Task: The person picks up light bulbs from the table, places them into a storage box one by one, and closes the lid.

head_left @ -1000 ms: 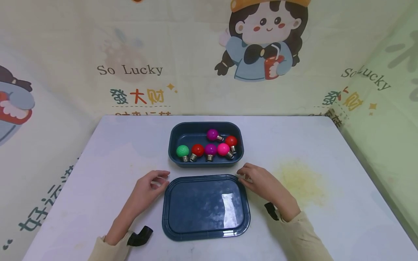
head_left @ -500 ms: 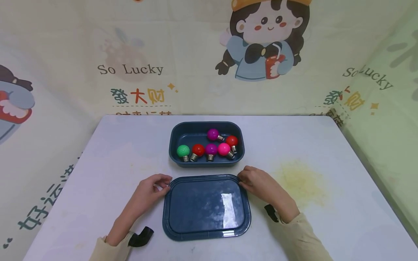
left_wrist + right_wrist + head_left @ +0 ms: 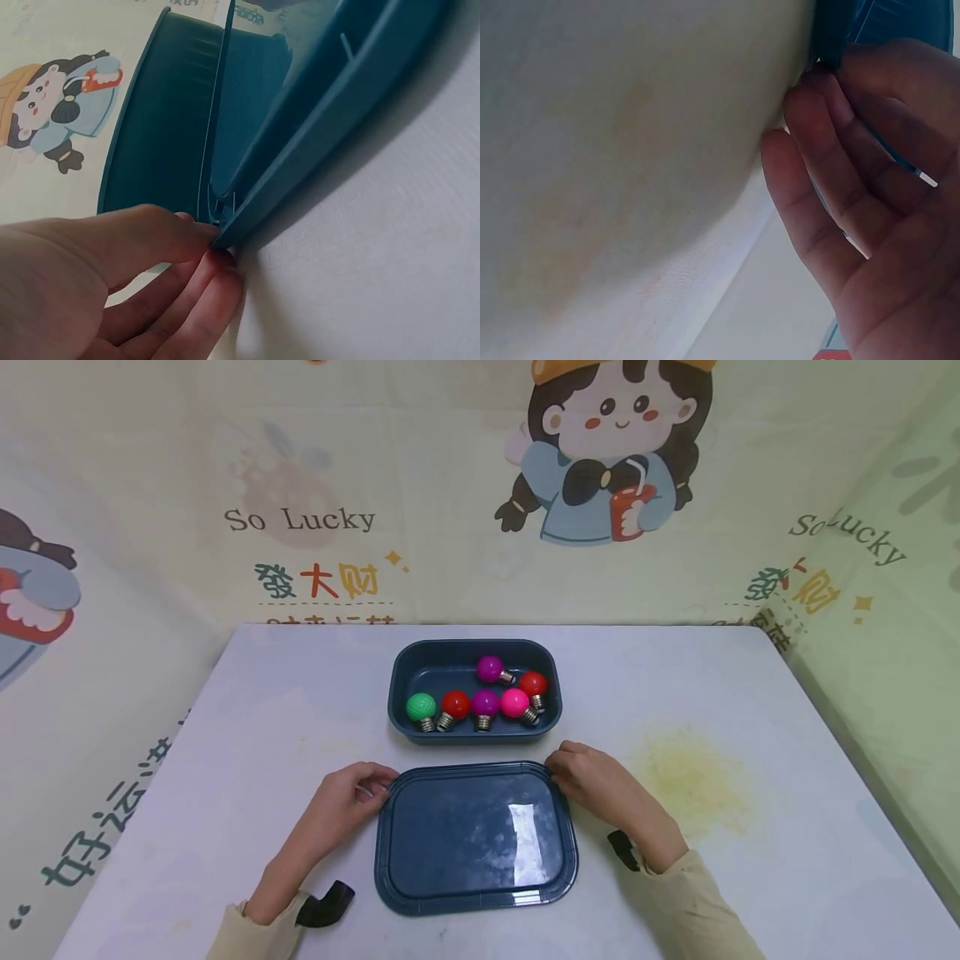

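Observation:
A dark blue rounded-rectangular lid [image 3: 472,835] lies at the near middle of the table, glossy with a grooved rim. My left hand [image 3: 347,802] pinches its far left corner; in the left wrist view the thumb [image 3: 161,232] lies over the edge and the fingers are below it. At the far right corner, my right hand [image 3: 603,785] pinches the rim between thumb and fingertips, as the right wrist view shows from the side. Just beyond the lid stands a matching deep box [image 3: 427,652] holding several bulbs: a green bulb [image 3: 421,706], a pink bulb [image 3: 514,702], and red and purple ones.
The white table [image 3: 285,693] has a yellow stain [image 3: 693,781] to the right of the right hand. Behind it hangs a printed cloth [image 3: 450,485], which also covers both sides. Black wrist-camera mounts [image 3: 326,906] stick out at the sleeves.
My left hand has moved right and slightly nearer, its thumb and fingers closing on the lid's corner. My right hand has also closed on its corner. The lid has shifted very slightly.

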A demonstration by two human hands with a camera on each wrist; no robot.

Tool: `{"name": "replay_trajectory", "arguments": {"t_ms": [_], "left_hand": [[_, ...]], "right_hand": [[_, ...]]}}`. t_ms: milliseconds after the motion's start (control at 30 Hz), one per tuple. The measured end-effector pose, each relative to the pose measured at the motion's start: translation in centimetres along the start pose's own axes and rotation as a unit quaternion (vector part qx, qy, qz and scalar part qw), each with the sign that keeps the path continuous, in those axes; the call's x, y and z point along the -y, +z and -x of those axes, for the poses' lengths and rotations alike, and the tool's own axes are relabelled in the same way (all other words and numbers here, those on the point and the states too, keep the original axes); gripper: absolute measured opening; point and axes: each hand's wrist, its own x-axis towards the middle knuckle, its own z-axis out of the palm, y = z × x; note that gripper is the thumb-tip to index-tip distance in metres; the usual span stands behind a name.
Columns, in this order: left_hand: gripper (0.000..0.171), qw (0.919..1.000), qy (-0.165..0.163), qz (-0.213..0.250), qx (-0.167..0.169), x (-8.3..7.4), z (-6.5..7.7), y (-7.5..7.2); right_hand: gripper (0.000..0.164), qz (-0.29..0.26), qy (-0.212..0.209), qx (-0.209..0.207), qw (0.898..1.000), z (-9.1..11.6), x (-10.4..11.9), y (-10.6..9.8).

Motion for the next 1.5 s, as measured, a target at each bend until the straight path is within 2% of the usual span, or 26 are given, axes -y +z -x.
{"name": "replay_trajectory", "arguments": {"t_ms": [167, 300, 633, 800, 900, 1133, 1267, 1500], "left_hand": [[0.03, 0.9998, 0.003, 0.017, 0.003, -0.2, 0.0, -0.1], [0.034, 0.9995, 0.006, 0.029, 0.002, -0.3, -0.1, -0.3], [0.03, 0.9997, -0.017, 0.016, 0.009, -0.7, -0.4, -0.4], [0.03, 0.9986, -0.029, 0.041, 0.017, -0.9, -0.3, -0.7], [0.03, 0.9981, -0.025, 0.055, 0.015, -1.0, -0.2, -1.0], [0.03, 0.9965, -0.017, 0.081, 0.016, -1.4, -0.1, -1.6], [0.031, 0.995, -0.021, 0.095, 0.019, -1.9, 0.1, -2.0], [0.03, 0.9954, -0.019, 0.094, 0.0, -2.5, 0.3, -2.7]], "right_hand": [[0.019, -0.006, 0.004, 0.004, 1.0, 0.0, -0.1, -0.2], [0.02, -0.033, 0.006, -0.002, 0.999, 0.0, -0.1, -0.3], [0.025, -0.076, 0.009, -0.014, 0.997, 0.1, -0.2, -0.9], [0.027, -0.083, 0.006, -0.016, 0.996, 0.2, -0.2, -1.5], [0.031, -0.096, 0.011, -0.011, 0.995, 0.2, -0.1, -1.7], [0.038, -0.156, 0.022, 0.009, 0.987, 0.5, 0.1, -2.4], [0.039, -0.158, 0.007, -0.003, 0.987, 0.6, 0.2, -2.8], [0.039, -0.138, -0.016, -0.037, 0.99, 0.7, 0.6, -3.6]]}}
